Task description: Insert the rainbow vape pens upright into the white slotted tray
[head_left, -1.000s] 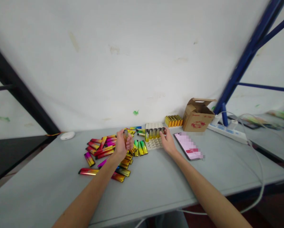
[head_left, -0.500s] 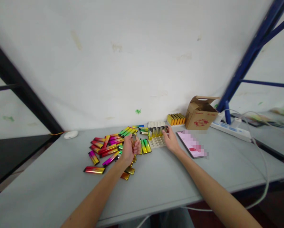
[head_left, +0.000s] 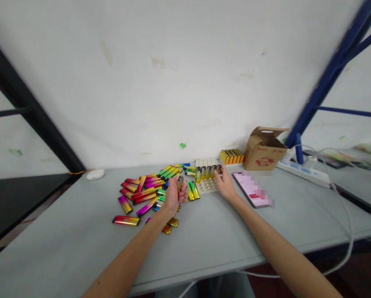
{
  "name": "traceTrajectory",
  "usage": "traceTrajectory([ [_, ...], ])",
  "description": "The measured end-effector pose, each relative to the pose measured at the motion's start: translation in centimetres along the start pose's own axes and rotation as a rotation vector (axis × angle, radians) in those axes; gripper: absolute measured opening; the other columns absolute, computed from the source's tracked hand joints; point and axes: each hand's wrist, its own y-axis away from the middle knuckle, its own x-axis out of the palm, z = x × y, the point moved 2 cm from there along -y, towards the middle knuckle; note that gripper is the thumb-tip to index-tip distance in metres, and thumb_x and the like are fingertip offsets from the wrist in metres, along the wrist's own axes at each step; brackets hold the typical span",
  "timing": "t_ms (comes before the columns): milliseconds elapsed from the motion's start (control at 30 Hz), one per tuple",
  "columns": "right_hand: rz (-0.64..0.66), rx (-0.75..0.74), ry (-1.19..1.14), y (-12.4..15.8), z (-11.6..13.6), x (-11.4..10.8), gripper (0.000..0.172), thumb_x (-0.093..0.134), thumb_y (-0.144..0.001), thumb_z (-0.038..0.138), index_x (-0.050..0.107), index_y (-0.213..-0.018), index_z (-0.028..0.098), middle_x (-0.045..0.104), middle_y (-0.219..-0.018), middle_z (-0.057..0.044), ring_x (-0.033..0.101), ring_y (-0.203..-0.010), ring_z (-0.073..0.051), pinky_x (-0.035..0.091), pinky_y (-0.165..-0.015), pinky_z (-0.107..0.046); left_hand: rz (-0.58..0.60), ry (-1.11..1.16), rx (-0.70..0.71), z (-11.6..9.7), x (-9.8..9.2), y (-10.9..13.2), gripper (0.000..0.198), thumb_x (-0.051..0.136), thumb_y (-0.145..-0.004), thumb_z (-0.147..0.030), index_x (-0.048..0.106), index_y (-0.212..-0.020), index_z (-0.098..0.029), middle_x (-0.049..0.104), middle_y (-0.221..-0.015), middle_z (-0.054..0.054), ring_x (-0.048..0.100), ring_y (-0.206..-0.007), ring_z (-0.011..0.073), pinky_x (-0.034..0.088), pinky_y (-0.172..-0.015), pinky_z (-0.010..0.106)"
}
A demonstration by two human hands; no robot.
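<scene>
My left hand (head_left: 174, 193) is closed round a lighter (head_left: 180, 182) held upright above a pile of shiny multicoloured lighters (head_left: 143, 193) scattered on the grey table (head_left: 80, 231). My right hand (head_left: 223, 184) rests at the right edge of a white grid tray (head_left: 206, 185), fingertips touching a row of lighters (head_left: 207, 171) standing in it. Two green-yellow lighters (head_left: 192, 191) lie just left of the tray.
A phone (head_left: 253, 188) with a lit pink screen lies right of my right hand. Behind it are a block of yellow lighters (head_left: 231, 156), an open cardboard box (head_left: 264, 149) and a white power strip (head_left: 306, 171) with cables. A white oval object (head_left: 95, 174) sits far left.
My left hand has moved right and slightly toward me with the lighter. My right hand stays at the tray. The view has shifted a little.
</scene>
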Motion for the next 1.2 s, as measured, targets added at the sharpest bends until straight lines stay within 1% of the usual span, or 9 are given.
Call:
traceTrajectory([
  [167, 0.010, -0.003, -0.011, 0.0, -0.2, 0.1, 0.041, 0.043, -0.091, 0.042, 0.052, -0.122, 0.017, 0.062, -0.116, -0.016, 0.059, -0.106, -0.028, 0.044, -0.097, -0.049, 0.066, 0.051, -0.018, 0.0, 0.5, 0.6, 0.048, 0.035, -0.085, -0.055, 0.041, -0.055, -0.018, 0.026, -0.047, -0.006, 0.024, -0.038, 0.0063, 0.020, -0.037, 0.017],
  [300, -0.055, 0.009, 0.039, 0.1, -0.1, 0.0, 0.045, 0.044, -0.090, 0.043, 0.050, -0.125, 0.014, 0.059, -0.120, -0.018, 0.056, -0.108, -0.028, 0.042, -0.099, -0.050, 0.101, 0.169, 0.039, -0.3, 0.9, 0.9, 0.037, 0.042, -0.086, -0.045, 0.054, -0.069, -0.015, 0.043, -0.057, -0.001, 0.042, -0.048, 0.0104, 0.035, -0.044, 0.021],
  [400, -0.150, -0.002, 0.095, 0.2, 0.7, -0.7, 0.047, 0.045, -0.090, 0.043, 0.049, -0.126, 0.013, 0.055, -0.123, -0.019, 0.055, -0.108, -0.028, 0.043, -0.097, -0.050, 0.040, 0.212, 0.069, -0.2, 0.8, 0.7, 0.022, 0.050, -0.086, -0.032, 0.058, -0.078, -0.013, 0.051, -0.064, 0.001, 0.049, -0.056, 0.0111, 0.043, -0.053, 0.022],
  [500, -0.193, -0.111, 0.105, 0.5, 2.4, -1.4, 0.039, 0.045, -0.091, 0.038, 0.052, -0.122, 0.016, 0.058, -0.120, -0.017, 0.054, -0.109, -0.028, 0.044, -0.094, -0.050, -0.015, 0.177, 0.096, 0.1, 0.7, 0.4, 0.015, 0.060, -0.084, -0.029, 0.055, -0.080, -0.015, 0.057, -0.070, 0.001, 0.056, -0.062, 0.0116, 0.046, -0.058, 0.022],
  [700, -0.071, -0.377, -0.037, 2.0, 7.0, -1.4, 0.022, 0.049, -0.091, 0.028, 0.061, -0.108, 0.021, 0.067, -0.103, -0.009, 0.060, -0.100, -0.024, 0.046, -0.091, -0.043, 0.061, -0.015, 0.070, 0.9, 1.0, 0.5, 0.034, 0.072, -0.078, -0.042, 0.055, -0.094, -0.017, 0.066, -0.081, 0.003, 0.065, -0.069, 0.0163, 0.054, -0.062, 0.030],
  [833, 0.055, -0.439, -0.117, 2.7, 8.5, -0.9, 0.022, 0.053, -0.090, 0.025, 0.063, -0.109, 0.023, 0.070, -0.104, -0.007, 0.063, -0.098, -0.022, 0.048, -0.087, -0.039, 0.139, -0.123, 0.031, 1.0, 1.5, 1.0, 0.043, 0.072, -0.077, -0.048, 0.061, -0.101, -0.015, 0.067, -0.092, 0.008, 0.067, -0.079, 0.0198, 0.058, -0.066, 0.034],
  [967, 0.118, -0.386, -0.175, 2.8, 8.4, -0.5, 0.020, 0.059, -0.087, 0.026, 0.068, -0.104, 0.023, 0.072, -0.095, -0.006, 0.065, -0.092, -0.021, 0.050, -0.084, -0.037, 0.150, -0.204, 0.032, 1.3, 1.7, 1.1, 0.041, 0.074, -0.075, -0.048, 0.063, -0.095, -0.014, 0.068, -0.091, 0.007, 0.067, -0.082, 0.0197, 0.060, -0.069, 0.035],
  [1100, 0.163, -0.219, -0.232, 2.7, 7.9, -0.2, 0.019, 0.064, -0.082, 0.031, 0.070, -0.098, 0.023, 0.073, -0.093, -0.005, 0.067, -0.087, -0.021, 0.052, -0.084, -0.037, 0.133, -0.241, 0.034, 1.8, 1.6, 0.9, 0.044, 0.077, -0.069, -0.050, 0.065, -0.086, -0.012, 0.069, -0.081, 0.005, 0.068, -0.078, 0.0197, 0.060, -0.072, 0.036],
  [1200, 0.195, -0.118, -0.325, 2.5, 7.5, 0.0, 0.020, 0.067, -0.079, 0.034, 0.069, -0.095, 0.022, 0.073, -0.088, -0.005, 0.068, -0.081, -0.020, 0.054, -0.080, -0.036, 0.139, -0.259, 0.038, 1.9, 1.4, 0.7, 0.043, 0.076, -0.070, -0.049, 0.067, -0.090, -0.012, 0.070, -0.082, 0.006, 0.069, -0.082, 0.0211, 0.059, -0.076, 0.035],
])
